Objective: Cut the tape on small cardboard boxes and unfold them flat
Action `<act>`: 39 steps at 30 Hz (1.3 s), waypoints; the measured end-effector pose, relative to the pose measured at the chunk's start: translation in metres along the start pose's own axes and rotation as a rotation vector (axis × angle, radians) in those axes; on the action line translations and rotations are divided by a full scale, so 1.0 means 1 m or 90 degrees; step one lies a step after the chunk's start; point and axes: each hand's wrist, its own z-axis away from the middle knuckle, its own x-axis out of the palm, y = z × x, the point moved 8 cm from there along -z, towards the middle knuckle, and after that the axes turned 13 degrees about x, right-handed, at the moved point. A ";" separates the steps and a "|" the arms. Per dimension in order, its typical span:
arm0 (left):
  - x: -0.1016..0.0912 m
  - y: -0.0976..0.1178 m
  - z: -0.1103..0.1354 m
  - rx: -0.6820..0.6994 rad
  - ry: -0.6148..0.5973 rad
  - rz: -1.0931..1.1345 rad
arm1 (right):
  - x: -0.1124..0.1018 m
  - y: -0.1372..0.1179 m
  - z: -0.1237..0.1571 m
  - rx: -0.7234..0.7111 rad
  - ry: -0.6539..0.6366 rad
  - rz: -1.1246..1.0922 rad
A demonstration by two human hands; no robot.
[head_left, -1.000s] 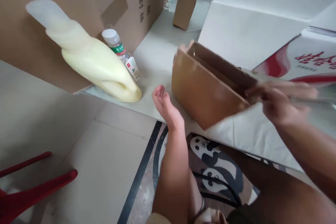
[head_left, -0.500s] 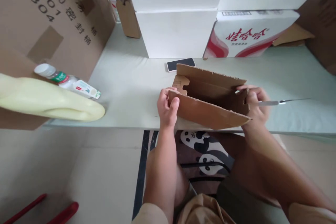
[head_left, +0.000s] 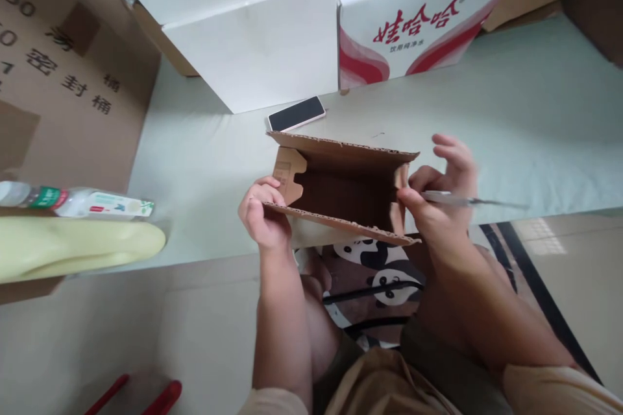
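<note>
Between my hands is a brown cardboard box, its open top turned toward me so the dark inside shows. A notched flap stands at its left end. My left hand is closed on the left near corner. At the right end, my right hand pinches a folded flap between thumb and finger, its upper fingers lifted away. A slim tool with a light handle and thin metal end, blurred, is also held in this hand and points right.
A phone lies behind the box. White cartons, one with red lettering, stand at the back. On the left are a plastic bottle, a pale yellow object and a large carton. The table's front edge runs below my hands.
The view has swung, so most things shift left in it. The box has tipped to show more of its inside. My right hand's upper fingers have come off the box while its thumb still pinches the flap.
</note>
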 end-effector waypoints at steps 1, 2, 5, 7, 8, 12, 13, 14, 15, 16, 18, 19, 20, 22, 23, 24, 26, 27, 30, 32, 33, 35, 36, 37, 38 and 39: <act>0.001 0.000 0.000 0.003 0.002 -0.005 | 0.002 0.005 -0.003 0.043 -0.020 -0.008; 0.002 0.001 0.001 0.007 0.005 -0.012 | 0.005 0.010 -0.005 0.083 -0.039 -0.013; 0.001 -0.002 0.005 -0.010 0.022 -0.060 | 0.014 0.019 -0.009 0.159 -0.088 -0.033; -0.003 -0.007 0.010 -0.041 0.043 -0.094 | 0.016 0.019 -0.009 0.147 -0.093 -0.068; -0.006 -0.010 0.011 -0.053 0.048 -0.108 | 0.015 0.019 -0.009 0.131 -0.093 -0.086; -0.008 -0.011 0.013 -0.038 -0.037 -0.176 | 0.017 0.028 -0.006 0.099 -0.112 -0.133; -0.006 -0.011 0.013 -0.034 -0.085 -0.200 | 0.017 0.031 -0.005 0.095 -0.112 -0.143; -0.004 -0.012 0.013 -0.036 -0.133 -0.223 | 0.017 0.033 -0.005 0.089 -0.108 -0.147; -0.002 -0.013 0.013 -0.042 -0.175 -0.244 | 0.016 0.035 -0.005 0.085 -0.098 -0.145; -0.001 -0.013 0.013 -0.048 -0.203 -0.260 | 0.015 0.038 -0.005 0.086 -0.082 -0.136; -0.005 -0.014 0.012 -0.057 -0.212 -0.271 | 0.012 0.047 -0.006 0.128 -0.047 -0.105; -0.009 -0.016 0.010 -0.065 -0.196 -0.266 | 0.011 0.054 -0.006 0.164 -0.031 -0.093; -0.015 -0.018 0.008 -0.080 -0.166 -0.257 | 0.009 0.060 -0.007 0.201 -0.017 -0.090; -0.035 -0.025 0.004 -0.132 -0.066 -0.222 | 0.008 0.070 -0.007 0.250 -0.006 -0.102; -0.046 -0.031 0.003 -0.171 -0.003 -0.196 | 0.010 0.072 -0.007 0.255 -0.017 -0.109; -0.057 -0.036 0.003 -0.211 0.056 -0.166 | 0.014 0.072 -0.006 0.252 -0.048 -0.108; -0.070 -0.046 0.005 -0.286 0.121 -0.103 | 0.031 0.066 -0.001 0.235 -0.162 -0.096; -0.071 -0.050 0.006 -0.322 0.125 -0.075 | 0.041 0.061 0.004 0.219 -0.231 -0.096; -0.064 -0.058 0.018 -0.439 0.095 -0.022 | 0.062 0.040 0.019 0.147 -0.367 -0.131; -0.053 -0.060 0.035 -0.535 0.042 -0.003 | 0.064 0.028 0.023 0.098 -0.376 -0.140; -0.046 -0.061 0.043 -0.577 -0.004 -0.005 | 0.063 0.025 0.023 0.082 -0.366 -0.137; -0.034 -0.061 0.059 -0.630 -0.112 -0.029 | 0.058 0.022 0.020 0.062 -0.334 -0.140; -0.031 -0.061 0.065 -0.641 -0.159 -0.053 | 0.054 0.022 0.019 0.054 -0.319 -0.146; -0.030 -0.061 0.069 -0.643 -0.196 -0.082 | 0.051 0.021 0.017 0.049 -0.306 -0.153; -0.031 -0.061 0.071 -0.637 -0.221 -0.113 | 0.047 0.021 0.016 0.045 -0.293 -0.158; -0.035 -0.062 0.071 -0.626 -0.233 -0.145 | 0.043 0.020 0.014 0.045 -0.281 -0.160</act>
